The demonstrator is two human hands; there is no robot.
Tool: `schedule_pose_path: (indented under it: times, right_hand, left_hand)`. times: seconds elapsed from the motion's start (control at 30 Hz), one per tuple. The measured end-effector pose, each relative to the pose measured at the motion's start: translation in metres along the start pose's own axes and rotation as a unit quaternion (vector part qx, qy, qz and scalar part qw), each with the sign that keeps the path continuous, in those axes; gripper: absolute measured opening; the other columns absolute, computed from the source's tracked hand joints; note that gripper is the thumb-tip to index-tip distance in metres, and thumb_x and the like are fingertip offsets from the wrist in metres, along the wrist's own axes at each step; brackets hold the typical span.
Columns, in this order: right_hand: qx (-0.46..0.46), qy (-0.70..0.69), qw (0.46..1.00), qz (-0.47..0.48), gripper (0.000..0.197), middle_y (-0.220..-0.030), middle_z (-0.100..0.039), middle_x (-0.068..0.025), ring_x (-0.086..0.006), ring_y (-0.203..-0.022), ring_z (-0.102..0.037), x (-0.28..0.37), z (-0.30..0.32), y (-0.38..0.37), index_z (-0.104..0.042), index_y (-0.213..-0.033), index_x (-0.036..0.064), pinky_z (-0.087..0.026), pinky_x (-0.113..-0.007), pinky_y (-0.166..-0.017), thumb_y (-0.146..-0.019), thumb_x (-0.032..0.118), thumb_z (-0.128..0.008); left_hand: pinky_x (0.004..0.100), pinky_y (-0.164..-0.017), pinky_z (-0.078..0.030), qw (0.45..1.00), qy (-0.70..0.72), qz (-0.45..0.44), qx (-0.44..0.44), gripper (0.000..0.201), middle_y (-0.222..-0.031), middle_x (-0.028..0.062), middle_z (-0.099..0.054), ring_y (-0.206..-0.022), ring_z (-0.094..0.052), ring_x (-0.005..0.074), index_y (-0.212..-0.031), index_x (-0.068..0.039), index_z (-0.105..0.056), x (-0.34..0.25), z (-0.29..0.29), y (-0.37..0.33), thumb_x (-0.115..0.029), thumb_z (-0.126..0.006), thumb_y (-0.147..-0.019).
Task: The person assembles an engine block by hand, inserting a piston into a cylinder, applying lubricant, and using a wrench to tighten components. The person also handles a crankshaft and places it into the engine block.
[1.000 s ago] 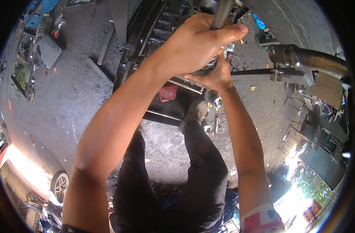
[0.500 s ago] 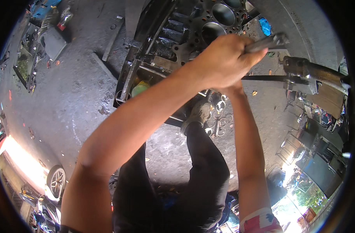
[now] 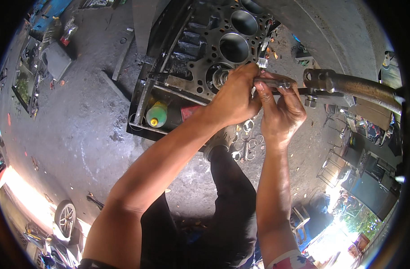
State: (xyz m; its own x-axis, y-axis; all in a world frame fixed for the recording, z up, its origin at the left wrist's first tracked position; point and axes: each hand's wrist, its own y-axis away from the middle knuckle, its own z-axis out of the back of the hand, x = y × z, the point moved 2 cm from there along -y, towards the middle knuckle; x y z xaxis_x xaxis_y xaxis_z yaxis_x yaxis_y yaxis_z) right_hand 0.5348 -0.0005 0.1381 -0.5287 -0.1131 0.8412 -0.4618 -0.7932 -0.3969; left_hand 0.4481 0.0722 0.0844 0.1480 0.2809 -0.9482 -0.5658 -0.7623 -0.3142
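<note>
Forearms reach up from below, both bent at the wrist toward a dark engine block (image 3: 214, 49). Left hand (image 3: 234, 98) curls knuckles-up, fingers closed around the near end of a slim grey metal tool (image 3: 273, 82). Right hand (image 3: 280, 112) pinches the same tool from beneath, fingertips (image 3: 263, 92) pressed shut on its shaft. Beyond the fingers the block shows round, smooth cylinder bores in a grimy flat gasket face. Right of the fingertips runs a rusty rounded bar (image 3: 353, 86); below the left knuckles lies a green plastic bottle (image 3: 156, 114)
</note>
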Motion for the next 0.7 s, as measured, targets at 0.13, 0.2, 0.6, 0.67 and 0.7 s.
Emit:
schedule_pose_path:
  times: [0.13,0.2,0.6,0.67,0.7]
  right_hand:
    - [-0.013,0.024,1.0,-0.006,0.016,-0.107,-0.071,-0.0135,-0.0199,-0.099,-0.068,0.008,0.003,-0.001,-0.071,-0.095,-0.002,-0.054,-0.035,-0.091,-0.082,-0.01,-0.077]
    - [-0.035,-0.002,0.998,-0.045,0.015,-0.108,-0.072,-0.0157,-0.0206,-0.099,-0.069,0.013,0.004,-0.003,-0.07,-0.095,-0.0004,-0.055,-0.035,-0.092,-0.084,-0.008,-0.077]
    - [-0.091,0.051,0.994,-0.031,0.034,-0.097,-0.07,-0.0103,-0.0147,-0.085,-0.067,0.061,0.005,-0.01,-0.063,-0.107,-0.0049,-0.054,-0.027,-0.074,-0.08,-0.001,-0.083]
    - [-0.125,0.026,0.991,0.031,0.038,-0.098,-0.067,-0.0131,-0.018,-0.094,-0.069,0.07,0.006,-0.005,-0.055,-0.11,-0.0009,-0.054,-0.023,-0.074,-0.082,-0.004,-0.08]
    - [-0.123,0.043,0.991,0.042,0.035,-0.098,-0.067,-0.0127,-0.0163,-0.09,-0.068,0.074,0.007,-0.003,-0.056,-0.109,-0.0008,-0.053,-0.023,-0.071,-0.083,-0.004,-0.08]
  left_hand:
    - [0.0438,-0.074,-0.048,0.999,0.006,0.022,0.027,0.03,-0.093,0.0203,-0.057,-0.088,-0.06,0.041,-0.105,0.005,-0.061,-0.001,-0.001,-0.003,0.004,-0.064,-0.076]
    - [0.044,-0.075,-0.049,0.999,0.01,0.022,0.037,0.031,-0.094,0.0205,-0.058,-0.089,-0.061,0.0412,-0.108,0.004,-0.062,-0.004,-0.001,-0.008,0.004,-0.064,-0.077]
    - [0.0404,-0.067,-0.049,0.995,0.036,0.032,0.085,0.016,-0.08,0.0183,-0.06,-0.076,-0.065,0.0274,-0.096,0.004,-0.06,-0.03,0.01,-0.025,-0.002,-0.066,-0.082]
    - [0.0391,-0.065,-0.048,0.995,0.032,0.044,0.082,0.013,-0.079,0.0176,-0.059,-0.072,-0.063,0.0233,-0.092,0.003,-0.057,-0.032,0.01,-0.027,-0.002,-0.064,-0.083]
    - [0.0385,-0.064,-0.047,0.995,0.042,0.056,0.076,0.012,-0.079,0.0172,-0.059,-0.071,-0.061,0.022,-0.091,0.003,-0.057,-0.033,0.009,-0.026,-0.002,-0.064,-0.082]
